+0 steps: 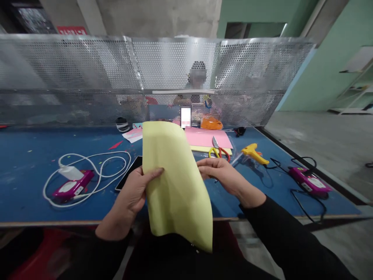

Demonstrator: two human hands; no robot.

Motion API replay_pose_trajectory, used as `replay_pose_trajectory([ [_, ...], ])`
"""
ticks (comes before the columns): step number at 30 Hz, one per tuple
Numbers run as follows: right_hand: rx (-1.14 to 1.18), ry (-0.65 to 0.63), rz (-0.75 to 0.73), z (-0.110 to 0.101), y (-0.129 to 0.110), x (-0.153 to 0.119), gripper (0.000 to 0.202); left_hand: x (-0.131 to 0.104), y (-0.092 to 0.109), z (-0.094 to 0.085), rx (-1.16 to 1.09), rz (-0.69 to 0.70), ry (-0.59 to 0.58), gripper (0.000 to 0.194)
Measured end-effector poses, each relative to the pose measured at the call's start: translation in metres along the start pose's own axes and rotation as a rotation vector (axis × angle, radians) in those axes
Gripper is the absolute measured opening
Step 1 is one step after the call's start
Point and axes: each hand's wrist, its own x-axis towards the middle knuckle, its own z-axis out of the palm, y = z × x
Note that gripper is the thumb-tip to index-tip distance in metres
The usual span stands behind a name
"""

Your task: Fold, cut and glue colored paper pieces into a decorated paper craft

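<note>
A large sheet of yellow paper (175,182) is held up over the table's front edge, slightly curled, its lower end hanging over my lap. My left hand (135,188) grips its left side, thumb on the front and fingers behind. At the right edge of the sheet, my right hand (223,175) has its fingers drawn together in a pinch; the fingertips meet the edge and are partly hidden. Behind the sheet lie pink paper (208,137) and scissors (219,149) with red and yellow handles. A dark phone-like slab (128,175) sits partly under my left hand.
On the blue table (23,171) are a yellow glue gun (255,153), a purple power strip (310,182) at right, and another purple power strip (74,186) with a coiled white cable at left. A perforated metal screen (87,77) stands behind; a person sits beyond it.
</note>
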Motion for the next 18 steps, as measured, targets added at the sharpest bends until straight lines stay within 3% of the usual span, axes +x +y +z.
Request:
replay_pose_trajectory([
  [4, 0.090, -0.025, 0.039, 0.004, 0.000, -0.006, 0.059, 0.006, 0.000, 0.002, 0.022, 0.042, 0.011, 0.043],
  [8, 0.065, 0.038, -0.020, 0.001, -0.002, 0.013, 0.037, 0.028, 0.007, 0.007, 0.082, 0.102, -0.043, 0.035],
  [13, -0.053, 0.269, -0.260, -0.020, -0.023, 0.050, 0.026, 0.061, 0.037, 0.009, 0.164, 0.365, -0.035, 0.017],
  [16, -0.168, 0.380, -0.442, -0.029, -0.035, 0.046, 0.024, 0.055, 0.053, 0.002, 0.254, 0.556, -0.052, 0.016],
  [18, -0.246, 0.458, -0.526, -0.030, -0.031, 0.029, 0.025, 0.043, 0.050, -0.008, 0.348, 0.638, -0.051, 0.017],
])
